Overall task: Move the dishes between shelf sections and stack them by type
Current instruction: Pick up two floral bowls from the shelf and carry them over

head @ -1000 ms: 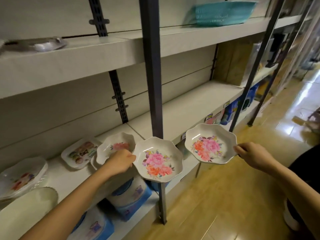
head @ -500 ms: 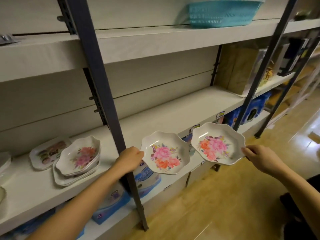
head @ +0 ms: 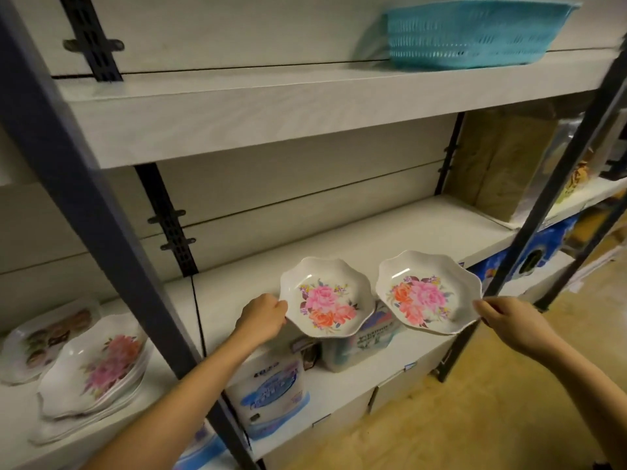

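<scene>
**Two floral dishes held by their rims over the bare shelf section**

The left hand [head: 263, 318] pinched the left dish [head: 327, 301] at its left edge, and the right hand [head: 505, 322] pinched the right dish [head: 427, 291] at its right edge. Each grip was closed on a rim only. Both dishes hung in the air at the front lip of the middle shelf [head: 373, 239], tilted toward the camera and resting on nothing. Their inner rims were near each other but apart.

The main risk, as I judged it, was the one-sided hold. A scalloped, glossy rim held at a single point could pivot or slip, and the drop would end on the lower shelf [head: 390, 361] or the floor. Bringing the hands together to stack could knock rim against rim. The right dish also sat just beside the dark upright post [head: 556, 184], so a careless swing could clip it.

Both dishes were empty, showing only their printed flowers. In the section to the left, a stack of floral dishes [head: 98, 368] of the same pattern sat nested, with a printed plate [head: 40, 337] of another design behind it. A teal basket [head: 475, 32] stood on the shelf above. Its inside was hidden from this angle. Packages [head: 271, 385] stood on the lower shelf under the dishes.
</scene>
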Available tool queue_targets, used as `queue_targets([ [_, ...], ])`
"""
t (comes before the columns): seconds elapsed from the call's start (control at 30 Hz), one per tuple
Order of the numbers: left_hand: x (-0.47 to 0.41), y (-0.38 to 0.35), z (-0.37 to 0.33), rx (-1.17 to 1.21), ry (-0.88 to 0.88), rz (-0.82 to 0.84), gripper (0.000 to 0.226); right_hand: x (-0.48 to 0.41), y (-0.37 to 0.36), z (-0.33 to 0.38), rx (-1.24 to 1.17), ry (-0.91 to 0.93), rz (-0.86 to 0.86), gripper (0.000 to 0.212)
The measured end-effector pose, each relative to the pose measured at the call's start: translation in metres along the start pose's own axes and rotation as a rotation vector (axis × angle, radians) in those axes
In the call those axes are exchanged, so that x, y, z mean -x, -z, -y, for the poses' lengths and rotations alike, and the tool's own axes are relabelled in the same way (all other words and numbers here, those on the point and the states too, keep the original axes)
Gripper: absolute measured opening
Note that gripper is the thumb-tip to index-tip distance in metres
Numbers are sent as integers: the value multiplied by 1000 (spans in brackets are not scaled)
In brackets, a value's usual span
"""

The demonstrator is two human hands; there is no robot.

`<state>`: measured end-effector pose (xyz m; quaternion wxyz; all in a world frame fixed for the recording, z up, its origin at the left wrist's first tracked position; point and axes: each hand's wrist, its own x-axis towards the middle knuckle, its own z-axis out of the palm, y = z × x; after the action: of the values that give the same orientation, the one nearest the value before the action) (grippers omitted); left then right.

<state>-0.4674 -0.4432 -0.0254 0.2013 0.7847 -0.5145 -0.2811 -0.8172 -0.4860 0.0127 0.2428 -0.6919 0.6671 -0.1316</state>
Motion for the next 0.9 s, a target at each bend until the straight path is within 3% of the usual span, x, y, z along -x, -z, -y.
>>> queue_targets([
  [0.43, -79, -8, 1, 103, 282, -137, 44, -147, -12, 23, 60, 189, 127, 43],
  [0.67, -113, -30, -4, 156, 454, -207, 37, -216, -28, 35, 155, 294, 188, 44],
  [0.9, -141, -46, -5, 114, 583, -199, 38, -263, -44, 46, 161, 383, 250, 45],
])
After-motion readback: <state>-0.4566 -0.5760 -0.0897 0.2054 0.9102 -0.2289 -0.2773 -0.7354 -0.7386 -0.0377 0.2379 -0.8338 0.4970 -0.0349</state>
